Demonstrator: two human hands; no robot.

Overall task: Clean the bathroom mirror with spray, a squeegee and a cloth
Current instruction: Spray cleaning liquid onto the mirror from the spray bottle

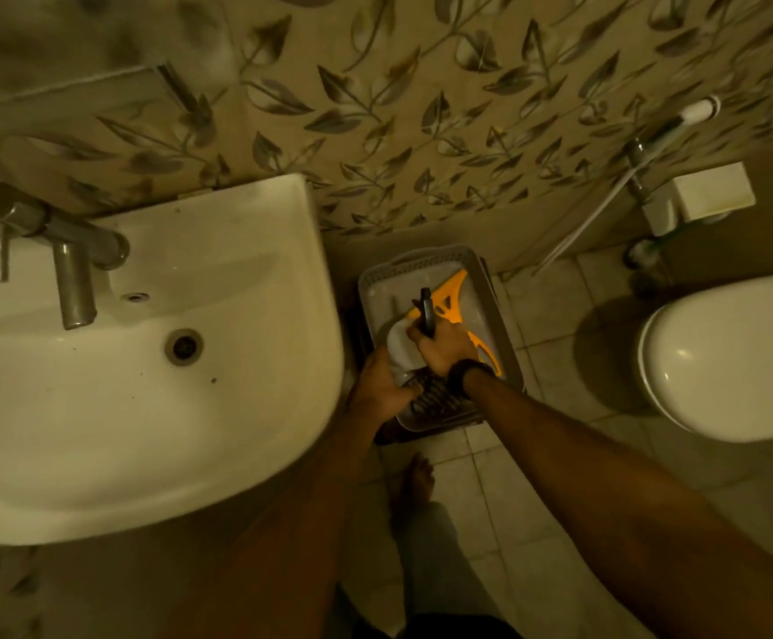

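One view only, from the head camera, looking down between a basin and a toilet. Both hands are inside a grey basket (426,262) standing on the floor by the wall. The right hand (444,350) has its fingers curled round the neck of a spray bottle (427,311), whose dark trigger head projects just above the knuckles; the bottle's body is hidden under the hand. The left hand (382,385) has its fingers bent over the edge of a pale cloth (400,345), which lies bunched immediately left of the right hand's fingers; whether the left actually pinches the cloth or merely rests on it I cannot tell. The orange squeegee (453,292) lies in the basket just beyond and to the right of the right hand's fingers, untouched, its handle running under the wrist. Assessment: the task appears to be at the fetching stage, with tools still in the basket; the mirror's lower edge (61,92) shows only blurred at upper left, so no sprayed, wiped or squeegeed surface can be confirmed. Spraying, squeegeeing and cloth work are judged outstanding. No brand, label or writing is legible on any item.
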